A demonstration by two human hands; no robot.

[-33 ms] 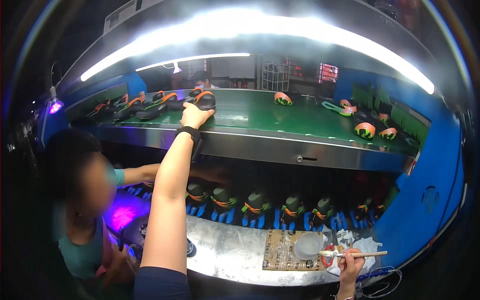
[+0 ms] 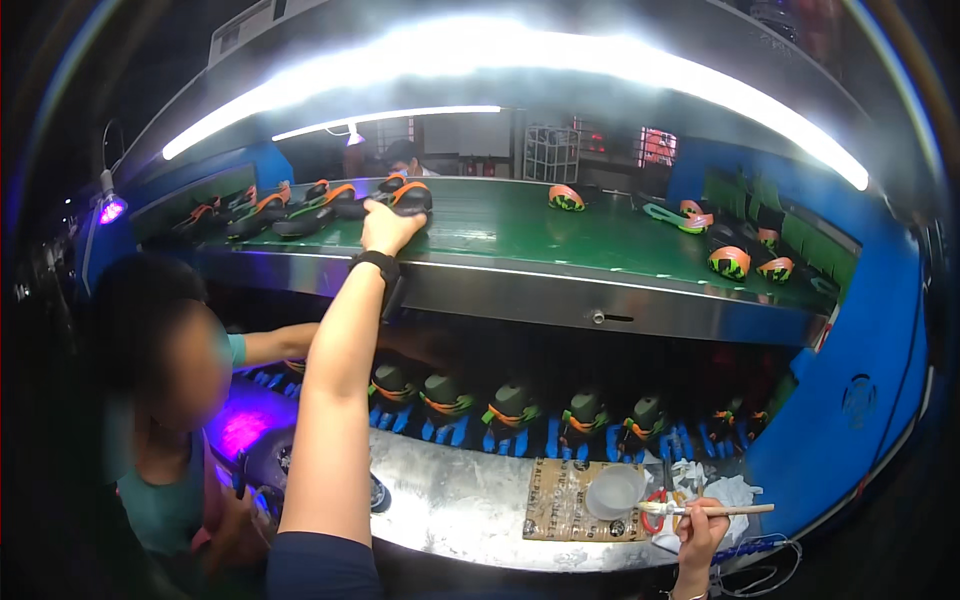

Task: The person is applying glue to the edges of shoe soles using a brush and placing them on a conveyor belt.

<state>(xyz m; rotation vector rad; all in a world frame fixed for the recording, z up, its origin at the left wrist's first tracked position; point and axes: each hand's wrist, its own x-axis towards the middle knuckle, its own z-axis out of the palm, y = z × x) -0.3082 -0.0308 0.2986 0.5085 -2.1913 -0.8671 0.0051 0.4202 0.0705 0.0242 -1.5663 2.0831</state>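
My left hand (image 2: 391,229) reaches up to the green upper belt, its fingers closed round a dark shoe (image 2: 412,197) with an orange trim. Part of its grip is hidden behind the hand. Low on the right, my right hand (image 2: 699,533) pinches a wooden-handled brush (image 2: 738,510), its bristles pointing left. Just left of the bristles stands a translucent tub (image 2: 615,492) on a piece of brown cardboard (image 2: 553,500). Red-handled scissors (image 2: 655,510) lie by the brush tip, partly covered.
More shoe parts lie on the upper belt (image 2: 500,225) to the left and right. Below, several dark shoes (image 2: 512,405) stand on blue holders behind the metal bench (image 2: 450,500). Crumpled white paper (image 2: 738,492) lies at the right. A co-worker (image 2: 165,470) reaches in from the left.
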